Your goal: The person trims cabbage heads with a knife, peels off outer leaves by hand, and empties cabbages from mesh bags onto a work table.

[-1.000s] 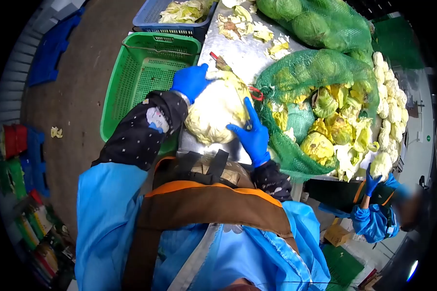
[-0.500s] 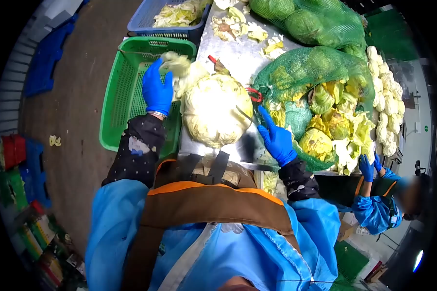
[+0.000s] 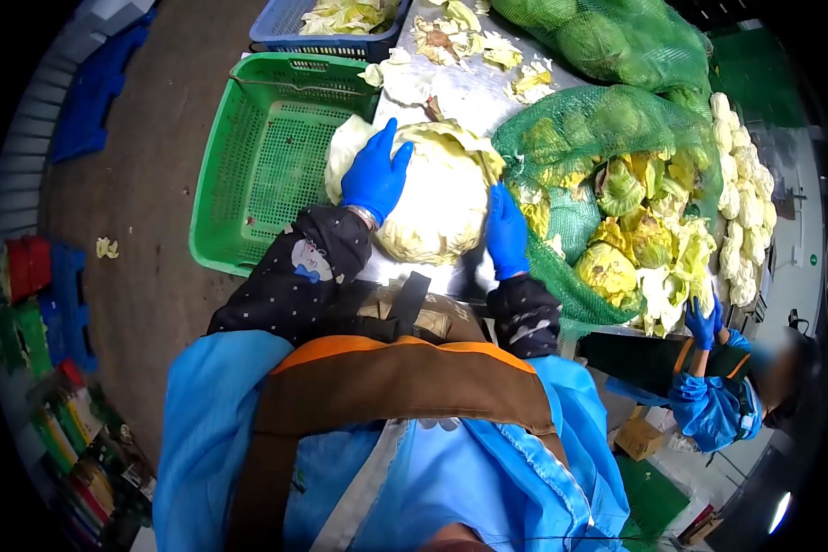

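Observation:
A large pale cabbage (image 3: 437, 207) sits on the metal table in front of me, its loose outer leaf (image 3: 343, 156) spread out on the left. My left hand (image 3: 374, 175), in a blue glove, lies on the cabbage's upper left side with fingers stretched and thumb apart. At the right side of the cabbage, my right hand (image 3: 506, 235), also gloved in blue, is closed around what looks like a knife (image 3: 486, 167); only a thin dark blade shows at the leaf edge, and the handle is hidden.
A green crate (image 3: 213, 198) stands left of the table (image 3: 474, 78), with a blue crate (image 3: 327, 41) of leaves behind it. Right is a green mesh bag (image 3: 547, 267) of cabbages; beyond it are stacked pale cabbages (image 3: 741, 184) and a co-worker's gloved hands (image 3: 702, 324).
My left hand has moved from over the green crate onto the cabbage, and the leaf it held is gone from it. My right hand has moved left, against the cabbage's side.

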